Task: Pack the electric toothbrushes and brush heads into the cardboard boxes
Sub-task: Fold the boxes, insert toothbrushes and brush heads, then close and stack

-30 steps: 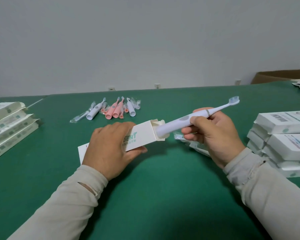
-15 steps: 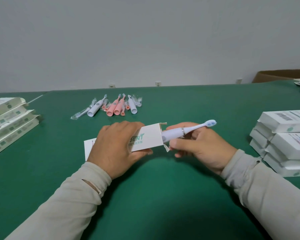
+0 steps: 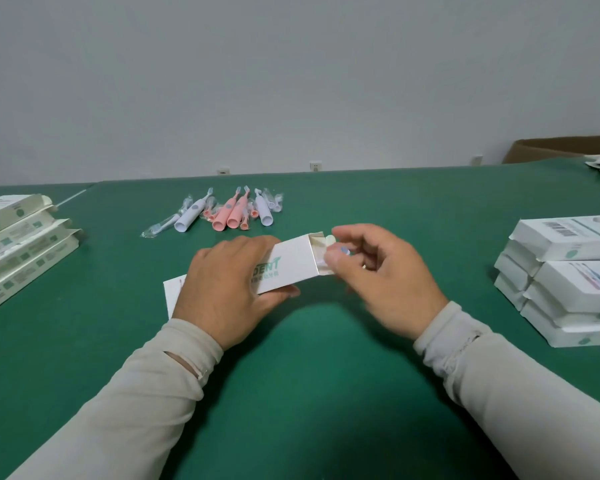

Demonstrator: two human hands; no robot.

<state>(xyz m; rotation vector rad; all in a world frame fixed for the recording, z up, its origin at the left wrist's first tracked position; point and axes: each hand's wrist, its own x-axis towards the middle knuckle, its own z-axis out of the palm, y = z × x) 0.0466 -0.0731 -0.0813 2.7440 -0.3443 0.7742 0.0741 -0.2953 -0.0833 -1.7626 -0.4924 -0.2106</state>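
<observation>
Box [image 3: 291, 263] under curled left hand [image 3: 226, 289]

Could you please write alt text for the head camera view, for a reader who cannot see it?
A person's left hand holds a white cardboard box on a green table while the right hand pushes a toothbrush's bristle tip into its open end. More toothbrushes lie behind, with stacked boxes at right.

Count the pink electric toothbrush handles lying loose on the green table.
2. Both pink electric toothbrush handles lie side by side in the far pile: one, the other right of it. Wrapped brush heads around them may hide more.
</observation>
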